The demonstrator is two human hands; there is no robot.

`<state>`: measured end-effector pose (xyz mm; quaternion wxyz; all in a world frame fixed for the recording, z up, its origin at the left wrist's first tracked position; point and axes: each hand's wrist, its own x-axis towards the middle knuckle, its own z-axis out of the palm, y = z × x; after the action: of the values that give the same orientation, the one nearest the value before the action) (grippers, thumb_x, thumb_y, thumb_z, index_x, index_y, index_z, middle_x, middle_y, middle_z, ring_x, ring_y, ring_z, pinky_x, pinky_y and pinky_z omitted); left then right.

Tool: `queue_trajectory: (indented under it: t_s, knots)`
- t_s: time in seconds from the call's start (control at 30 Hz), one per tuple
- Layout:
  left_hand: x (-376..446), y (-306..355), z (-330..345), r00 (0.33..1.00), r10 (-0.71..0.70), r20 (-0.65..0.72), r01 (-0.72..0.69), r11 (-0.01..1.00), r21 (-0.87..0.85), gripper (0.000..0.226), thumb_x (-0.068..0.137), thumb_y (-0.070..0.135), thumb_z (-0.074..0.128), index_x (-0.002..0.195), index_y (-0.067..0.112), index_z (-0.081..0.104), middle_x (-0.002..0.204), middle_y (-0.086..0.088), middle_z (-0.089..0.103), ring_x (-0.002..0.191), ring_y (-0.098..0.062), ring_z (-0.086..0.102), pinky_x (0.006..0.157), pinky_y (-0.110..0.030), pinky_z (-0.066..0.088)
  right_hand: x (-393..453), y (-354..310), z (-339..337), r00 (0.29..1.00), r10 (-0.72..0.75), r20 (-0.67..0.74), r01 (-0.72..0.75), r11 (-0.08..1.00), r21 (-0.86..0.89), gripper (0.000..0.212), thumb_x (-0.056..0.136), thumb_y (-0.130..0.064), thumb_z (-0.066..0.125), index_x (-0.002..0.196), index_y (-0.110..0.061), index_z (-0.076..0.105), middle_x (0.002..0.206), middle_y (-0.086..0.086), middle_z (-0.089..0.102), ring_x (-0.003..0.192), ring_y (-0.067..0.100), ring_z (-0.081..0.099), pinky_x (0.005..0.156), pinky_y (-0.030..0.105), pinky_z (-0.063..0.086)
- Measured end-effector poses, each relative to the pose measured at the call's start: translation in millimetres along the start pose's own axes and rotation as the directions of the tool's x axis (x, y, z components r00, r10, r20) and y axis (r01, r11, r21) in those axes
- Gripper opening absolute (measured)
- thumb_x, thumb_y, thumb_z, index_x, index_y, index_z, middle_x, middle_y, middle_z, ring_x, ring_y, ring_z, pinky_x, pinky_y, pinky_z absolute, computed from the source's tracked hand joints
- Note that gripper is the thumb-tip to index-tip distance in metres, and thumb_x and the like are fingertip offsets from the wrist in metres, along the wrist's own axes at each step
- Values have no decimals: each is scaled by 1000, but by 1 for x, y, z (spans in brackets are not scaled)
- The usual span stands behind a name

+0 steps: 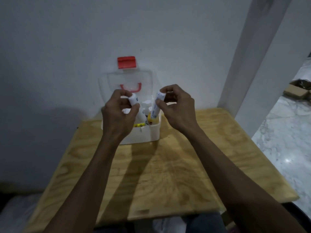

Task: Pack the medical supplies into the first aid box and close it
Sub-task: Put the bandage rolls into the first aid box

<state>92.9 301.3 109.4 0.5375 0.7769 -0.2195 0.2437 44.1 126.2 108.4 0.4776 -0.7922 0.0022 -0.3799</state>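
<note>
Two white tubes [155, 105] stand in the open box [143, 133], each pinched by one hand's fingers [159, 102].

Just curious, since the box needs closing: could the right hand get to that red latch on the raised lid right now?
Probably not yet. The right hand is busy gripping a white tube. The path up to the red latch looks unobstructed, so it should reach once the tube is let go.

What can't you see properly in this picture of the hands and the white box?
All in the head view:
- Print on the two white tubes, one in the left hand, one in the right hand: too small and blurred.
- Most of the first aid box contents: hidden by hands and tubes.
- Yellow item inside: partly covered, unidentifiable.
- Cardboard boxes on the floor: cut off by the right edge.
</note>
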Motion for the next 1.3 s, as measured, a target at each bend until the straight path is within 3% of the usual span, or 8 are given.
queue_trajectory:
  t_s: [0.13, 0.33, 0.47, 0.57, 0.67, 0.77, 1.03, 1.3]
  knots:
    - [0, -12, 10, 997, 24, 73, -27, 999, 40, 27, 78, 17, 76, 99, 19, 60, 86, 6, 73, 78, -1, 70, 71, -26, 58, 2, 11, 9, 997, -23, 71, 30, 996, -87, 20, 80, -22, 74, 95, -26, 63, 87, -16, 69, 81, -3, 65, 64, 3, 42]
    - [-6, -23, 20, 979, -58, 198, 38, 994, 104, 26, 79, 18, 76, 99, 22, 59, 87, 3, 74, 78, 0, 70, 62, -15, 55, -3, 28, 14, 987, 11, 159, 19, 983, -185, 19, 80, -24, 76, 94, -25, 64, 87, -18, 66, 81, 0, 62, 66, 2, 41]
    - [-7, -25, 23, 943, -141, 302, 82, 977, 198, 29, 82, 17, 76, 105, 18, 60, 101, -4, 74, 86, -12, 70, 71, -34, 60, -5, 34, 16, 975, 37, 220, 16, 971, -237, 19, 79, -22, 78, 94, -23, 66, 91, -9, 70, 84, 7, 62, 73, 19, 49]
    - [-6, -26, 24, 918, -160, 363, 79, 970, 228, 25, 84, 16, 75, 105, 13, 62, 104, -8, 73, 90, -17, 69, 73, -43, 61, -6, 38, 17, 968, 51, 247, 17, 964, -266, 19, 79, -23, 78, 95, -21, 68, 93, -7, 71, 83, 5, 61, 71, 12, 43]
    - [-2, -29, 24, 899, -157, 409, 49, 964, 262, 22, 84, 16, 75, 103, 11, 65, 101, -10, 73, 89, -19, 69, 76, -41, 60, -6, 41, 18, 961, 74, 268, 13, 951, -310, 20, 79, -22, 78, 97, -18, 72, 96, -5, 73, 80, 3, 59, 69, 10, 41]
    - [3, -32, 24, 879, -146, 454, 6, 955, 296, 18, 83, 17, 75, 99, 9, 70, 95, -7, 74, 86, -17, 69, 80, -32, 56, -6, 43, 19, 953, 107, 285, 3, 932, -362, 20, 81, -23, 76, 99, -15, 76, 101, -1, 75, 84, 4, 59, 75, 22, 46]
    - [5, -32, 22, 883, -119, 453, -41, 944, 328, 20, 82, 16, 76, 101, 10, 73, 93, -3, 75, 82, -9, 68, 70, -16, 46, -6, 40, 20, 952, 106, 286, 13, 923, -384, 21, 84, -24, 73, 102, -14, 77, 104, 0, 75, 96, 16, 66, 81, 23, 40]
    - [3, -30, 19, 886, -97, 454, -64, 943, 326, 33, 84, 20, 74, 116, 10, 70, 106, -6, 74, 94, -14, 69, 82, -27, 53, -8, 39, 20, 948, 124, 295, -17, 940, -340, 28, 84, -25, 73, 110, -14, 73, 108, 1, 74, 93, 11, 63, 81, 23, 43]
